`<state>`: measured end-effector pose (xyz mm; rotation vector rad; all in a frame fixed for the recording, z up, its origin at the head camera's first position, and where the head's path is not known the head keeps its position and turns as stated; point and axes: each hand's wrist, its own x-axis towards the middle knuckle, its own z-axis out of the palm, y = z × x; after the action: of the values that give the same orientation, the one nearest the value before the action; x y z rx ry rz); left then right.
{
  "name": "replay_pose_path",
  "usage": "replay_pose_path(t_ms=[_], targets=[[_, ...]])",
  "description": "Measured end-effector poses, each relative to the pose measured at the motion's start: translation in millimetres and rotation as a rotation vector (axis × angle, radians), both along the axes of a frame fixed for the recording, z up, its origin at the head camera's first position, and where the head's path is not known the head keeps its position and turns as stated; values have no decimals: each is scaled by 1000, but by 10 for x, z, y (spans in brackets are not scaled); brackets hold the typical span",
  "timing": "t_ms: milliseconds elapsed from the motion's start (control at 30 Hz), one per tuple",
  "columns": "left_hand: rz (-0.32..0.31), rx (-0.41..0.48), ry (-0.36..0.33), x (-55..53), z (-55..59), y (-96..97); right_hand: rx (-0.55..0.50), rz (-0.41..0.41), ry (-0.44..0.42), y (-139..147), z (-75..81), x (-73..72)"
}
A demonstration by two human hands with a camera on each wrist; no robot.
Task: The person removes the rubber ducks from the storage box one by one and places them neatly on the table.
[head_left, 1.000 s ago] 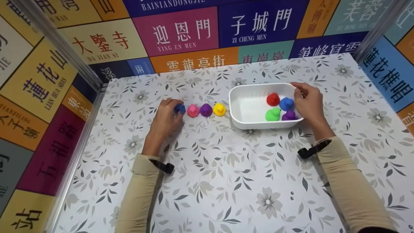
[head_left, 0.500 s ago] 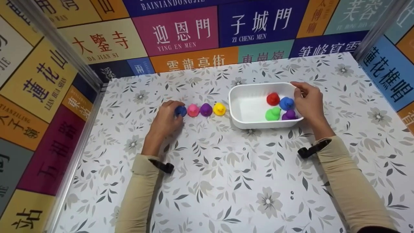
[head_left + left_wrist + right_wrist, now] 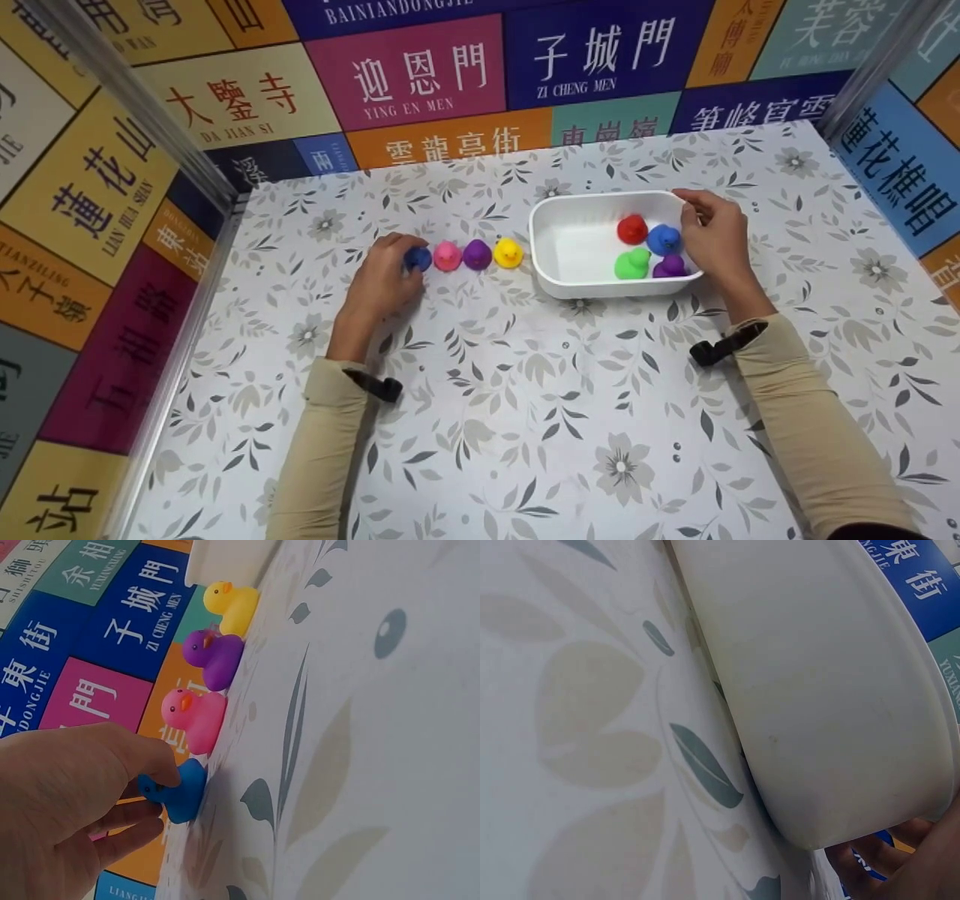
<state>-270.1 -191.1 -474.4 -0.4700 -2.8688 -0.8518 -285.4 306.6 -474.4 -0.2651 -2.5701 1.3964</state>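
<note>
At the left end of a row of rubber ducks, my left hand pinches a blue rubber duck between thumb and fingers; the duck stands on the table. Beside it, running right, are a pink duck, a purple duck and a yellow duck. My right hand grips the right end of a white plastic tub, whose outer wall fills much of the right wrist view. Inside the tub's right half sit a red duck, another blue duck, a green duck and another purple duck.
A floral-patterned cloth covers the table. Upright panels with printed place names border it at the back, left and right. The tub stands just right of the yellow duck.
Early on, the left fingers shift slightly around the blue duck, showing more of it from above. The right hand, the tub and the other ducks stay where they were.
</note>
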Motion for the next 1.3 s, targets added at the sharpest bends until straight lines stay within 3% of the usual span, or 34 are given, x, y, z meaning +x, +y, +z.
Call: replay_pose_path(t_ms=[233, 467, 600, 833, 1033, 1300], targets=[[15, -20, 10, 20, 28, 15, 3, 0, -9, -3, 6, 1], [50, -44, 37, 76, 131, 122, -2, 1, -26, -1, 15, 9], [43, -37, 102, 104, 198, 225, 2, 6, -13, 0, 6, 8], [-20, -34, 202, 161, 305, 483, 11, 6, 12, -1, -13, 0], [-95, -42, 239, 201, 376, 769, 7, 10, 8, -6, 1, 12], [-189, -76, 261, 239, 363, 1184, 0, 8, -31, -9, 30, 3]])
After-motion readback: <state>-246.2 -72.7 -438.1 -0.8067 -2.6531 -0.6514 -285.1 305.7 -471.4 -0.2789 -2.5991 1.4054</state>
